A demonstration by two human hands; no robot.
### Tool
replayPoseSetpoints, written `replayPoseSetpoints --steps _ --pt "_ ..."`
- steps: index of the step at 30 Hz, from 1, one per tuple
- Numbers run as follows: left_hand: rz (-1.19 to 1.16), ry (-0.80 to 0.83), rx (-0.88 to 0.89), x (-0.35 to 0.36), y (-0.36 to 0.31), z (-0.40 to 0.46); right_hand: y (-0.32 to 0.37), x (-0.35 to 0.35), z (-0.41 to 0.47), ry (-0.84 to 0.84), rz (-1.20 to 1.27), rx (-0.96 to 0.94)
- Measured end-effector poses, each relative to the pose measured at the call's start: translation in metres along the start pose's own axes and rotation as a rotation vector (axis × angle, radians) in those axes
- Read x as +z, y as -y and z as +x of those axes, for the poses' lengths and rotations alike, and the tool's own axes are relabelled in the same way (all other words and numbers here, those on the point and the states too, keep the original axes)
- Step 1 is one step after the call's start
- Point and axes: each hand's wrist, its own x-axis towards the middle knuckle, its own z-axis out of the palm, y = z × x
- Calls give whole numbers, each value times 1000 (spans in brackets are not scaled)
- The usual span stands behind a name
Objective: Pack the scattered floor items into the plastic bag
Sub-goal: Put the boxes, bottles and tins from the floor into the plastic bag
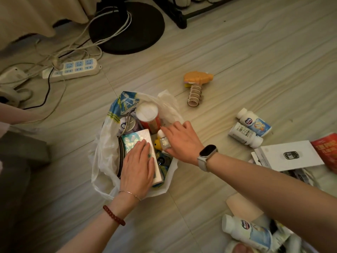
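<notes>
Left hand [138, 167] flat on tissue pack [138, 143], in plastic bag [105, 143]

The plastic bag [102, 143] is white with blue-and-yellow print, the can [148, 115] in it red with a white lid, the toy [197, 78] orange, the bottles [252, 123] white.

Three white pill bottles are out on the floor: a pair [254, 123] [245, 134] near its right edge and one [248, 232] at the bottom right. One orange toy [197, 79], one white card [290, 155] and one red packet [326, 148] are out too. One plastic bag [104, 148] holds one tall can [148, 115], one tissue pack [140, 139] and one small bottle [164, 140].
</notes>
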Motion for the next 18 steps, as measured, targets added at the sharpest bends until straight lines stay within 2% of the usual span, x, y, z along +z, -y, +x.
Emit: replayPoseSetpoints --steps 2,5,8,10,12,14,18 --pt "-48 -36 -10 -1 -3 2 -3 0 -5 -35 48 -33" --pt "-115 -148 38 -5 -12 9 -15 -4 -28 -217 226 -8" --pt "-175 -263 191 -6 -38 18 -40 -10 -66 -358 345 148" --pt "-229 -253 322 -1 -65 21 -64 -9 -97 -376 355 283" --pt "-308 -104 452 13 -94 19 -89 -9 -127 -332 354 433" --pt "-365 130 567 31 -120 10 -106 -11 -158 -247 359 582" --pt "-278 463 839 72 -150 -21 -109 -6 -217 -125 289 760"
